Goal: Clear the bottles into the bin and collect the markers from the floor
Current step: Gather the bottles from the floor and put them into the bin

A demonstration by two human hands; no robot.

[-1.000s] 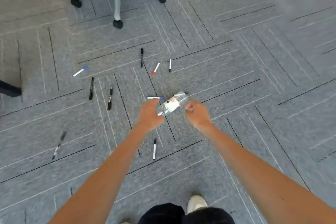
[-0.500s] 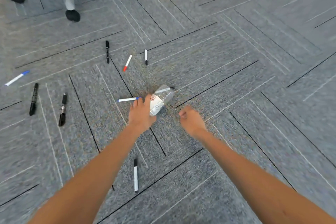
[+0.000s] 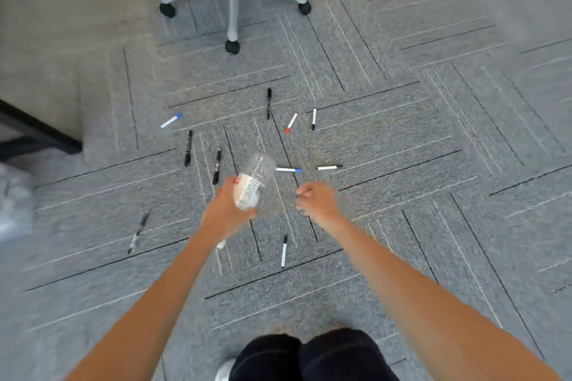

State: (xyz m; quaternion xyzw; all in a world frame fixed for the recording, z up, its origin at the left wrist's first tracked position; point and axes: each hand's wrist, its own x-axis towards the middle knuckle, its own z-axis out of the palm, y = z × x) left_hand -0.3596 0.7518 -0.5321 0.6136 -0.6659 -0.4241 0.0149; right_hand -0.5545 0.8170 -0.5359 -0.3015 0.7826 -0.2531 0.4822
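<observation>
While the left hand [image 3: 226, 213] grips the clear plastic white-labelled bottle [image 3: 255, 178] above the grey carpet [image 3: 433, 164], the right hand [image 3: 315, 199] curls, seemingly empty; no bin shows, and the scattered black and white markers [image 3: 188, 148] lie uncollected.

The left hand [image 3: 227, 213] has lifted the bottle [image 3: 255, 178] up.

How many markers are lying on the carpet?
10. Left of the bottle: blue-capped marker, two black markers, a blurred dark one. Beyond: black, red-capped, white. Right of it: two white. Nearest: one white. Another may hide under the left forearm.
</observation>
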